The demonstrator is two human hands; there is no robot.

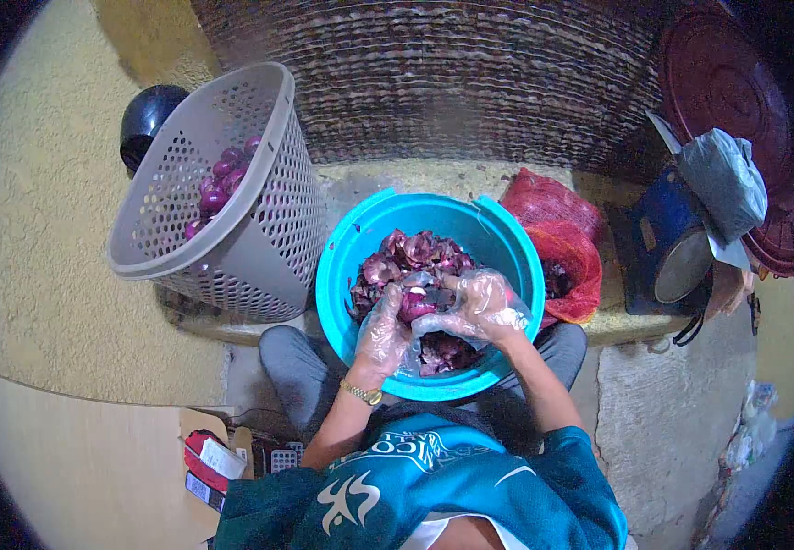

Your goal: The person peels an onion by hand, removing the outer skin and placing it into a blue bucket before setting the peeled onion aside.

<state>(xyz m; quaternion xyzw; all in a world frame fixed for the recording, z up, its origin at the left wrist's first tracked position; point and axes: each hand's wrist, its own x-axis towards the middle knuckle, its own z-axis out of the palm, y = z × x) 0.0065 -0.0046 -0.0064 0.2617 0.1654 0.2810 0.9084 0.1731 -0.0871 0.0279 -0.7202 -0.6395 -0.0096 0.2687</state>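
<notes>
Over a turquoise plastic basin [342, 252] full of purple onion skins [415, 252], both my hands wear clear plastic gloves. My left hand [383, 332] grips a red onion [414, 305] from below. My right hand [479, 307] closes on the same onion from the right, fingers at its top where a dark blade-like piece shows; I cannot tell what it is. A gold watch sits on my left wrist. The basin rests between my knees.
A grey perforated basket [232, 183] holding peeled red onions [218, 188] tilts at the left. A red mesh sack [557, 234] lies right of the basin. Further right stand a blue container [663, 238] and a grey plastic bag [722, 179]. A woven wall runs behind.
</notes>
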